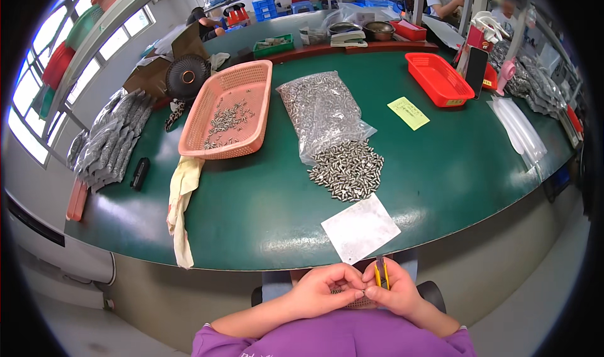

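Observation:
My left hand and my right hand meet close to my body, just below the table's front edge. The left thumb and fingers are pinched together by the right fingertips, around something too small to make out. In the right hand stands a small yellow-and-black hand tool, pointing up; its exact kind is unclear. Beneath both hands a small mesh basket shows in part, with a few metal pieces in it. A white sheet lies before the hands. Beyond it is a heap of small metal pins or screws, spilling from a clear plastic bag.
On the green table, a pink basket holds scattered metal pieces, with a cream cloth beside it. Filled bags and a black fan stand left. Rightward are a yellow note, a red tray and plastic sleeves.

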`<state>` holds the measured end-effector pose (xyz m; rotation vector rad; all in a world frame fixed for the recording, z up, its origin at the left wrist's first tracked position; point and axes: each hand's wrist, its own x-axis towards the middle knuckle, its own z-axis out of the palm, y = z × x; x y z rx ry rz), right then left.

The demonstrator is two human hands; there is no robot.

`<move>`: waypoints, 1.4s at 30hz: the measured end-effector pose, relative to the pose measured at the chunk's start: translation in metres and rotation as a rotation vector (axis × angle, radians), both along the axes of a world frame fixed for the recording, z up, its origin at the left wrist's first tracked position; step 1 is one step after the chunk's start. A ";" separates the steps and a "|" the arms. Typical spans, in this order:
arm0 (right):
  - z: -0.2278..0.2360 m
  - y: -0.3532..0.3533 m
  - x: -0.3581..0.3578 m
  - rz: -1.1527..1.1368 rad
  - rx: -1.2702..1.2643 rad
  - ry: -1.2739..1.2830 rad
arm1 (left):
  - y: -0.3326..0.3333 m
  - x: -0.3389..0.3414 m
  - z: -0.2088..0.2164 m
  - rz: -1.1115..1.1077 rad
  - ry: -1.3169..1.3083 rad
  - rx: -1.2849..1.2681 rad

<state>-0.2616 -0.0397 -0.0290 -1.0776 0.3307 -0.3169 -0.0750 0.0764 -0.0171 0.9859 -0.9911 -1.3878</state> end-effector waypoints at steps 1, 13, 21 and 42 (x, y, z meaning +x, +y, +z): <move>-0.001 -0.002 0.000 0.002 0.000 0.001 | -0.001 -0.001 0.000 -0.002 0.027 -0.012; 0.000 -0.003 -0.001 0.049 0.130 -0.022 | -0.001 -0.002 -0.009 -0.038 0.216 0.037; -0.005 0.001 -0.002 0.050 0.159 -0.055 | -0.002 -0.004 -0.009 -0.064 0.297 0.042; 0.000 0.002 0.000 0.082 0.198 -0.031 | 0.000 -0.005 -0.009 -0.011 0.246 0.025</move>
